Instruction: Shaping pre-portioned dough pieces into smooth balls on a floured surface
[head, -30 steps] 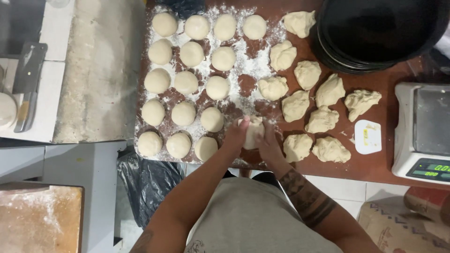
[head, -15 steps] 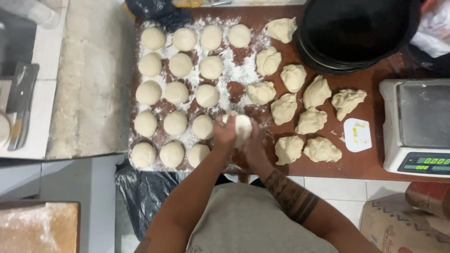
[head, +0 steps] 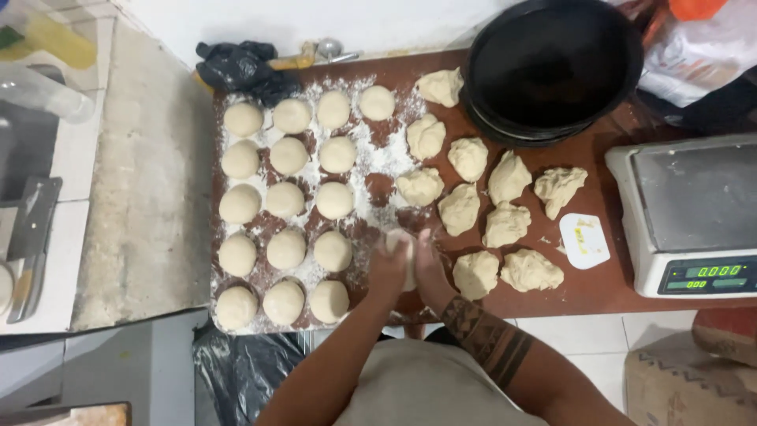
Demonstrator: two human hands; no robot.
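Both hands (head: 410, 264) cupped together around soft pale dough ball (head: 400, 243) over floured wooden board (head: 378, 162).

At your twelve to one o'clock, stacked black pans (head: 552, 67) are sitting on the brown bench (head: 607, 284). At three o'clock a white scale (head: 690, 213) is glowing green. At nine o'clock a cleaver (head: 30, 244) is lying flat.

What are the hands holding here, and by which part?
One piece of dough, cupped by its sides between the left hand and right hand, just above the floured board.
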